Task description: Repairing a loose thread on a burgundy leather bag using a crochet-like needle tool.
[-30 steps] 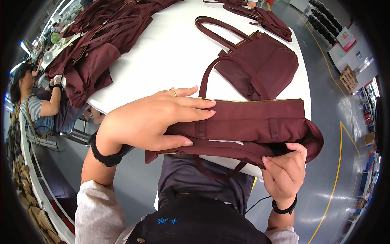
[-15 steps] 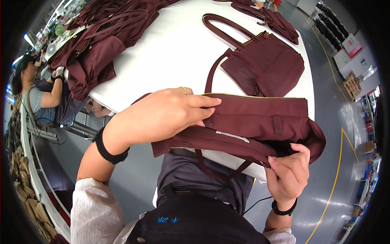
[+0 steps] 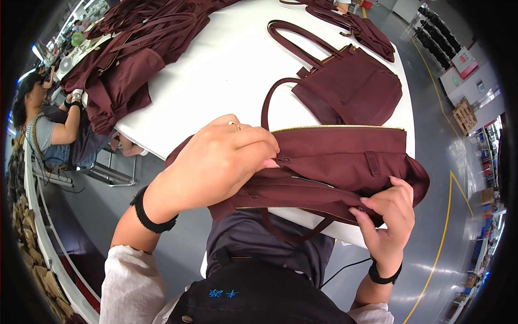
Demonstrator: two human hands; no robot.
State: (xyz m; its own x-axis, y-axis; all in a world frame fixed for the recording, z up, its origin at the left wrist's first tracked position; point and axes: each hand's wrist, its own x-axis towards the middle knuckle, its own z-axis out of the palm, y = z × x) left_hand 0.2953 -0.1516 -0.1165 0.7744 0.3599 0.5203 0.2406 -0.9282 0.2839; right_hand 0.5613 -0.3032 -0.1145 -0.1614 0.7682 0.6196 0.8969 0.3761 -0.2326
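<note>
A dark maroon handbag (image 3: 334, 146) lies opened toward me at the table's near edge, gold zipper teeth running along both sides of its mouth. My left hand (image 3: 221, 156) pinches the bag's inner fabric near a small stitched loop at the left end; a ring sits on one finger. With thumb and fingers, my right hand (image 3: 389, 218) grips the near rim at the right. One strap arches up beyond the far side, and another hangs below the near side over my lap. A pale strip shows inside the opening. The bag's depth is partly hidden.
Another maroon handbag (image 3: 353, 86) lies behind on the white table (image 3: 216, 75). A heap of maroon bags (image 3: 127, 70) covers the table's left side, beside a seated person (image 3: 54, 124). More maroon pieces (image 3: 367, 35) lie at the far right edge.
My left fingers have curled in from lying extended on the far edge, closing near the stitched loop. The bag's mouth has narrowed, and my right hand has shifted slightly along the near rim.
</note>
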